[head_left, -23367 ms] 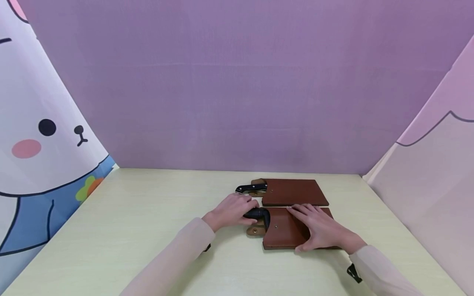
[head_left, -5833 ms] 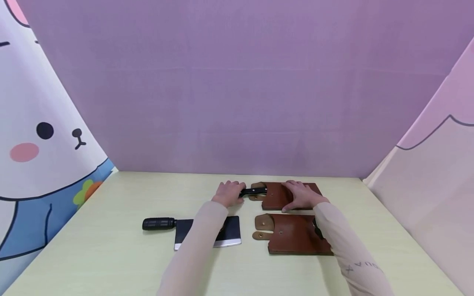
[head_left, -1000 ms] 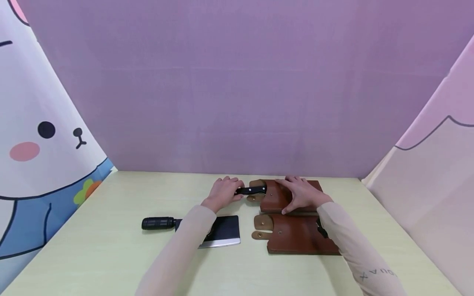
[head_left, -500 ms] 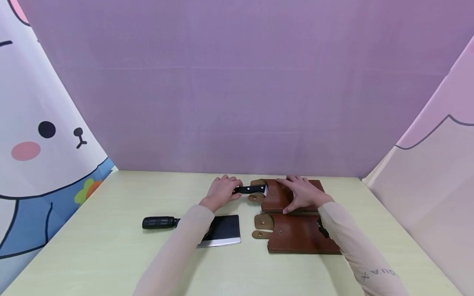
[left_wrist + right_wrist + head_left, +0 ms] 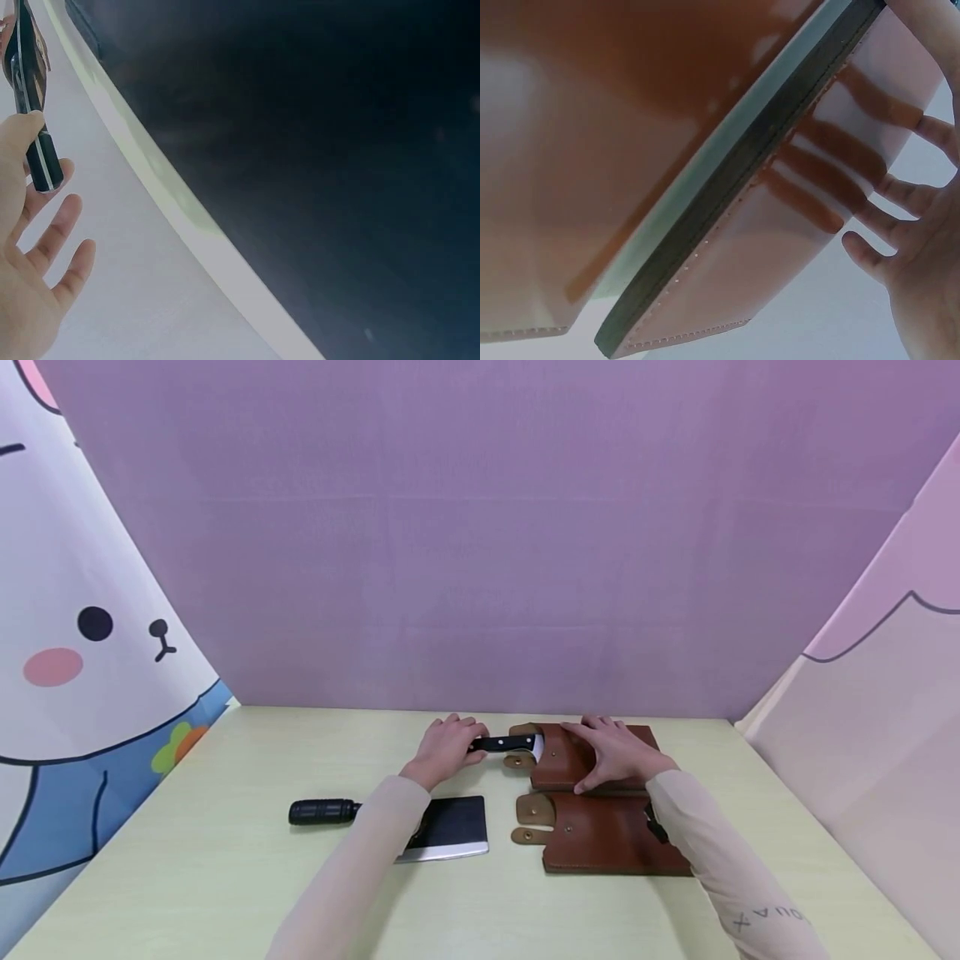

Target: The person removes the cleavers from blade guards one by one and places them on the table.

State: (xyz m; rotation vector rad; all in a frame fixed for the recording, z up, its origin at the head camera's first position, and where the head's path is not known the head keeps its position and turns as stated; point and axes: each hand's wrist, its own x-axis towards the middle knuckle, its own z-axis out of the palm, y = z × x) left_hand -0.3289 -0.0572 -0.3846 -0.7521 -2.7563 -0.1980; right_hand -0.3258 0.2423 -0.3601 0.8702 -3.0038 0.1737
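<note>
My left hand (image 5: 447,747) pinches the end of a black riveted handle belonging to a kitchen knife (image 5: 510,743). In the left wrist view, thumb and index finger close on that handle (image 5: 46,166) while the other fingers stay spread. A sliver of silver blade shows at the mouth of the rear brown leather knife sheath (image 5: 551,768); the sheath hides the remaining blade. My right hand (image 5: 611,752) grips this sheath across its width, thumb at the near edge, fingers toward the far edge. The right wrist view shows the fingers beside the glossy, stitched sheath (image 5: 727,277).
A cleaver (image 5: 457,822) with a black ribbed handle lies front left, partly under my left sleeve. Directly in front of the rear sheath is a second brown sheath (image 5: 600,843), its strap unfastened. A purple wall (image 5: 480,568) stands behind the pale table (image 5: 225,860).
The knife handle has slid slightly left with my left hand, baring some blade. The right hand stays on the sheath. Long before, the cleaver sat in the front sheath; now it lies out.
</note>
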